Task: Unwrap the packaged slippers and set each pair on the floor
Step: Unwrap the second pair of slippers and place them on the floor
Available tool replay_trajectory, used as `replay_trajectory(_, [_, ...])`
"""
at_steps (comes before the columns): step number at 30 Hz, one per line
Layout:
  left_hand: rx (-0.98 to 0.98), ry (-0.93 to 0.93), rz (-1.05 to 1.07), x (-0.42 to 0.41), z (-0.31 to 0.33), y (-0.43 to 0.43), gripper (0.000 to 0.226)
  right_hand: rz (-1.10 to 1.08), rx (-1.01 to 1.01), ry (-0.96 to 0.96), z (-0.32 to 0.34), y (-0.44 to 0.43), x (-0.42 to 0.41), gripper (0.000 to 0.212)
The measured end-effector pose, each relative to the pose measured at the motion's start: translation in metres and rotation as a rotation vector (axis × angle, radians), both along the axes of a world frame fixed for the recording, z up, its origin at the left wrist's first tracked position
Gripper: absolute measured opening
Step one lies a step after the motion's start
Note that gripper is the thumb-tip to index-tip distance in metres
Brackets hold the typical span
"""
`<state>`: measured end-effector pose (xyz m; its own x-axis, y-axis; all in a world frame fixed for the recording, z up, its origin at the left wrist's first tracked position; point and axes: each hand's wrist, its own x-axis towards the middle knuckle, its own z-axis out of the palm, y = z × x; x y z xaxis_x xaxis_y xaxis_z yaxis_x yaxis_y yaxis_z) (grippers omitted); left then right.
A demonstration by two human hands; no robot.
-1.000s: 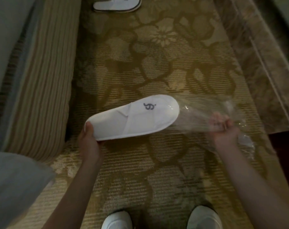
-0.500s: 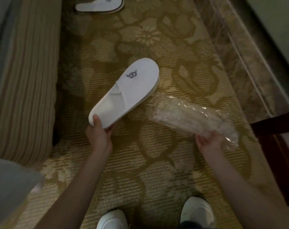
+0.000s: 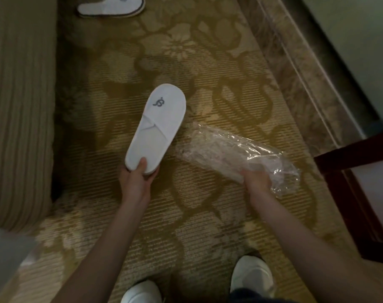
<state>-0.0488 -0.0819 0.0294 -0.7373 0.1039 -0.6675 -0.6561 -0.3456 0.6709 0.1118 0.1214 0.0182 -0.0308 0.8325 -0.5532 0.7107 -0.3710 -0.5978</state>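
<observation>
Over the floral gold woven carpet [image 3: 208, 226] the white cloth slippers [image 3: 157, 125], seemingly stacked, run toe-first away from the left hand [image 3: 136, 178] pinching their heel, the right hand [image 3: 255, 180] clutching the crumpled clear plastic wrapper [image 3: 225, 147] further right over it

White slippers [image 3: 156, 130] marked with a grey monogram; clear wrapper [image 3: 234, 154]; gold carpet [image 3: 186, 215] patterned with brown flowers.
</observation>
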Motion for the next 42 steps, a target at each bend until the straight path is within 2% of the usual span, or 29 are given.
replay_trajectory(2, [0.025, -0.025, -0.031, -0.001, 0.0, 0.0, 0.045, 0.116, 0.183, 0.023, 0.008, 0.011, -0.016, 0.018])
replay_trajectory(5, [0.066, -0.043, -0.076, -0.005, 0.001, -0.003, 0.044, 0.369, 0.384, 0.001, 0.011, 0.038, -0.038, 0.009])
replay_trajectory(6, [0.074, -0.042, -0.097, -0.007, 0.001, -0.005, 0.044, 0.483, 0.417, -0.04, 0.008, 0.049, -0.044, 0.024])
replay_trajectory(8, [0.079, -0.044, -0.135, -0.009, 0.0, -0.008, 0.044, 0.728, 0.415, -0.2, 0.0, 0.068, -0.051, 0.052])
replay_trajectory(11, [0.089, -0.055, -0.172, -0.011, -0.003, -0.013, 0.042, 0.873, 0.303, -0.466, -0.013, 0.086, -0.05, 0.071])
replay_trajectory(14, [0.09, -0.06, -0.205, -0.011, -0.004, -0.014, 0.039, 0.942, 0.205, -0.585, -0.021, 0.089, -0.04, 0.068])
replay_trajectory(16, [0.084, -0.072, -0.207, -0.011, -0.001, -0.012, 0.038, 0.975, 0.18, -0.597, -0.021, 0.086, -0.034, 0.05])
replay_trajectory(19, [0.057, -0.094, -0.216, -0.011, 0.015, -0.009, 0.041, 0.908, 0.099, -0.425, -0.012, 0.077, -0.03, 0.023])
replay_trajectory(24, [-0.05, -0.096, -0.217, 0.0, 0.085, -0.015, 0.048, 0.762, 0.006, -0.114, 0.056, 0.053, -0.045, 0.012])
replay_trajectory(27, [-0.106, -0.083, -0.26, 0.016, 0.148, -0.025, 0.053, 0.736, 0.043, -0.069, 0.119, 0.033, -0.052, 0.006])
replay_trajectory(31, [-0.076, -0.084, -0.33, 0.038, 0.247, -0.042, 0.053, 0.561, 0.085, 0.039, 0.213, 0.0, -0.038, 0.018])
replay_trajectory(34, [0.022, -0.104, -0.325, 0.058, 0.323, -0.049, 0.058, 0.438, 0.0, 0.071, 0.288, -0.025, -0.015, 0.004])
replay_trajectory(39, [0.107, -0.164, -0.324, 0.079, 0.446, -0.065, 0.068, 0.297, -0.048, 0.066, 0.422, -0.06, 0.029, 0.019])
replay_trajectory(42, [0.165, -0.195, -0.366, 0.082, 0.514, -0.074, 0.068, 0.211, -0.088, 0.076, 0.5, -0.076, 0.046, 0.017])
